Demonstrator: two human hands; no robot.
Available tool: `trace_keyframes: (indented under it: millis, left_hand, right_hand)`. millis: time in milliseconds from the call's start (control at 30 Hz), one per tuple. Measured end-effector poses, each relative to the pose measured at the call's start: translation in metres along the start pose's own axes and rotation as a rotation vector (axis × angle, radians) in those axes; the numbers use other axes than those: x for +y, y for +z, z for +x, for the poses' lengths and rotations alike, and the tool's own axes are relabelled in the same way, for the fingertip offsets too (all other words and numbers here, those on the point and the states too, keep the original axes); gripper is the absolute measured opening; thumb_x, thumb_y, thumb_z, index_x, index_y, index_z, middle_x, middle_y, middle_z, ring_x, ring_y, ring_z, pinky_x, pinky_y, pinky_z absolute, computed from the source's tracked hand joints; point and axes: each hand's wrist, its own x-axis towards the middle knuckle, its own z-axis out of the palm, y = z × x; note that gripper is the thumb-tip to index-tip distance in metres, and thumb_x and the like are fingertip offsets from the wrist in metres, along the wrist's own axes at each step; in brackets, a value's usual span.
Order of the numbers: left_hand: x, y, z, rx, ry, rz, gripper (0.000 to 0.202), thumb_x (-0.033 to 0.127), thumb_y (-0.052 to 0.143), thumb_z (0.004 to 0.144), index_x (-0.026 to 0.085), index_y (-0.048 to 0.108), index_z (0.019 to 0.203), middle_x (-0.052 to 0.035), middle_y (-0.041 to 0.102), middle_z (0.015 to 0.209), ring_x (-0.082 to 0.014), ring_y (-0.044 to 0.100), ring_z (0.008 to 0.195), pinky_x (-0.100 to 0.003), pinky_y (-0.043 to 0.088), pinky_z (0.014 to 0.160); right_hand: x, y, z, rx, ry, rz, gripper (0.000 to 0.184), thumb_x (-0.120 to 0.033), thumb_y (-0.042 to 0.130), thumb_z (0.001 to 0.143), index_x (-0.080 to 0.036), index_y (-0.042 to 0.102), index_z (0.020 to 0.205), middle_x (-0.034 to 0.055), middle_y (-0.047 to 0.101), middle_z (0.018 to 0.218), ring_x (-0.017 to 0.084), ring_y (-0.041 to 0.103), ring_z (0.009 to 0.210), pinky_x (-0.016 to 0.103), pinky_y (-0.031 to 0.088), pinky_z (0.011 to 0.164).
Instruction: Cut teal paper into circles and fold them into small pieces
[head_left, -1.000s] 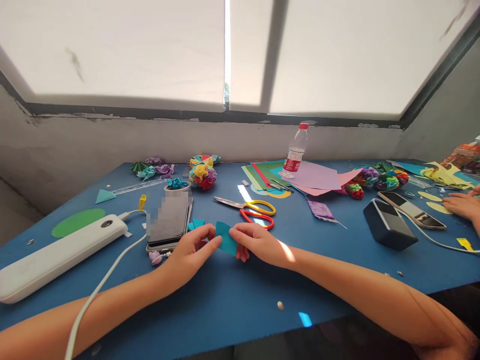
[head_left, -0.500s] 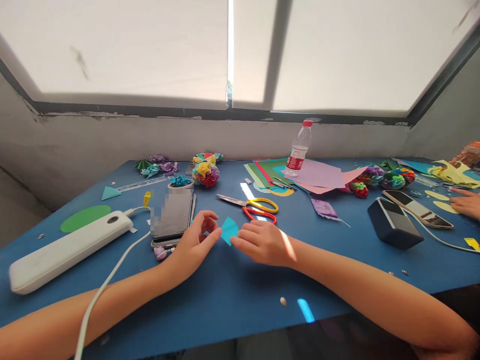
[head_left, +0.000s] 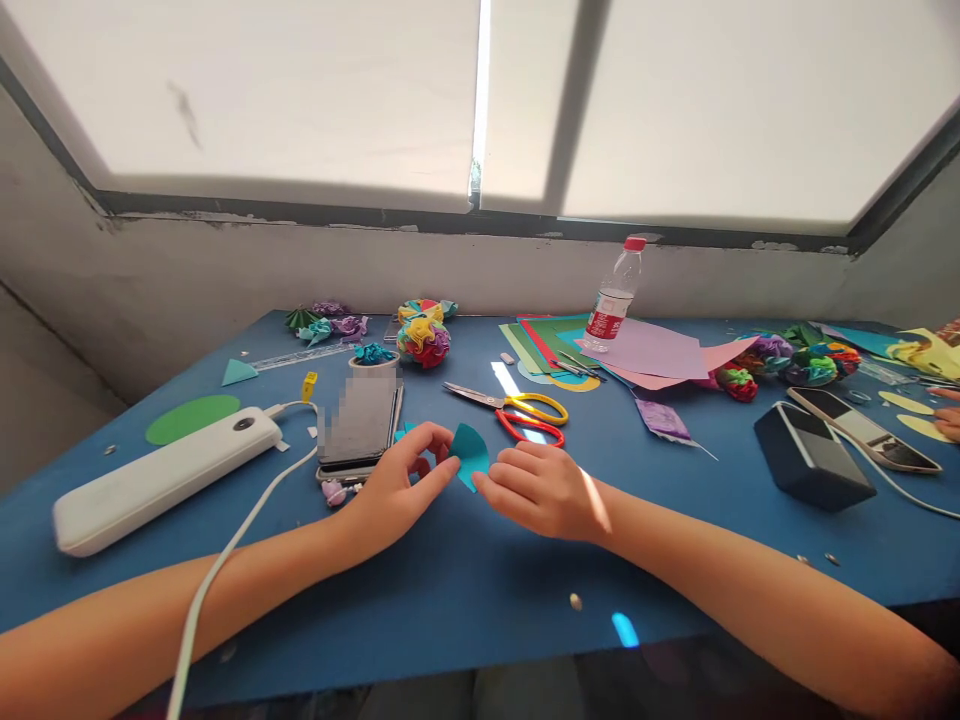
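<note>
Between my two hands is a piece of turquoise paper [head_left: 470, 452], folded into a fan-like wedge that is partly opening out. My left hand [head_left: 412, 470] pinches its left side between thumb and fingers. Its lower right edge is gripped by my right hand [head_left: 532, 485], whose fingers are curled. Some turquoise paper also shows behind my left fingers. Just beyond my right hand lie scissors [head_left: 499, 402] with one yellow and one red handle, blades apart. A dark phone [head_left: 360, 420] lies beside my left hand.
A white power bank [head_left: 169, 485] with a cable crossing my left forearm lies left. Crumpled paper flowers [head_left: 425, 340], coloured sheets [head_left: 652, 350] and a bottle [head_left: 611, 300] stand at the back. Right are a dark box-shaped device [head_left: 814, 455], a phone [head_left: 862, 425] and another person's hand [head_left: 946, 415].
The turquoise paper has spread wider, with a darker upper layer now showing and more paper behind my left fingers. The whole view has shifted slightly; both hands keep hold.
</note>
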Motion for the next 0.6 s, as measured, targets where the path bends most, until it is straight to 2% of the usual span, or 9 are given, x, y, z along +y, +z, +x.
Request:
trace_keyframes:
  millis: [67,133,200,267,367,467,600]
  left_hand:
    - [0.001,-0.001,0.0,-0.017,0.032,0.067,0.014,0.032,0.045,0.088,0.019,0.052,0.086,-0.0018,0.053,0.087,-0.0151,0.051,0.08,-0.026,0.043,0.069]
    - [0.002,-0.001,-0.001,-0.031,0.08,0.127,0.016,0.03,0.043,0.089,0.019,0.053,0.082,-0.0023,0.052,0.084,-0.0145,0.05,0.076,-0.025,0.042,0.065]
    - [0.002,0.0,-0.001,-0.036,0.139,0.162,0.018,0.028,0.042,0.09,0.018,0.053,0.08,-0.003,0.052,0.084,-0.014,0.048,0.074,-0.025,0.042,0.063]
    - [0.002,0.0,-0.003,-0.033,0.188,0.177,0.017,0.026,0.041,0.09,0.018,0.053,0.08,-0.0034,0.051,0.083,-0.0137,0.047,0.072,-0.025,0.041,0.062]
    - [0.002,0.001,-0.005,-0.031,0.216,0.19,0.02,0.026,0.039,0.091,0.018,0.053,0.08,-0.0031,0.05,0.081,-0.0139,0.047,0.072,-0.025,0.042,0.064]
    - [0.002,0.001,-0.006,-0.055,0.216,0.222,0.02,0.03,0.039,0.092,0.019,0.052,0.081,-0.0024,0.05,0.08,-0.0139,0.048,0.072,-0.026,0.042,0.065]
    - [-0.002,0.002,-0.007,-0.09,0.182,0.31,0.017,0.031,0.043,0.09,0.019,0.051,0.081,0.0009,0.048,0.072,-0.0117,0.043,0.063,-0.023,0.038,0.055]
  right_hand:
    - [-0.001,0.003,-0.002,0.041,0.094,0.085,0.019,-0.016,0.04,0.093,-0.018,0.058,0.09,0.0039,0.058,0.068,0.014,0.051,0.062,0.028,0.036,0.054]
    - [-0.004,0.006,-0.001,0.131,0.253,0.213,0.012,-0.02,0.045,0.091,-0.018,0.056,0.096,0.0052,0.058,0.077,0.014,0.052,0.066,0.027,0.041,0.058]
    - [-0.008,0.006,0.002,0.214,0.44,0.332,0.02,-0.026,0.053,0.088,-0.017,0.051,0.105,0.0072,0.057,0.088,0.014,0.052,0.072,0.027,0.044,0.064]
    - [-0.011,0.006,0.005,0.227,0.564,0.422,0.025,-0.029,0.057,0.086,-0.017,0.05,0.106,0.0079,0.054,0.094,0.015,0.051,0.076,0.028,0.046,0.068]
    - [-0.012,0.005,0.008,0.139,0.599,0.548,0.008,-0.025,0.052,0.089,-0.017,0.052,0.089,0.0054,0.052,0.087,0.014,0.049,0.076,0.027,0.045,0.07]
    - [-0.012,0.005,0.009,0.095,0.64,0.618,0.014,-0.024,0.05,0.089,-0.017,0.05,0.077,0.0024,0.05,0.078,0.013,0.047,0.07,0.026,0.043,0.065]
    - [-0.012,0.003,0.009,0.113,0.699,0.64,0.017,-0.024,0.051,0.089,-0.017,0.049,0.074,0.0005,0.047,0.074,0.012,0.045,0.067,0.024,0.04,0.062]
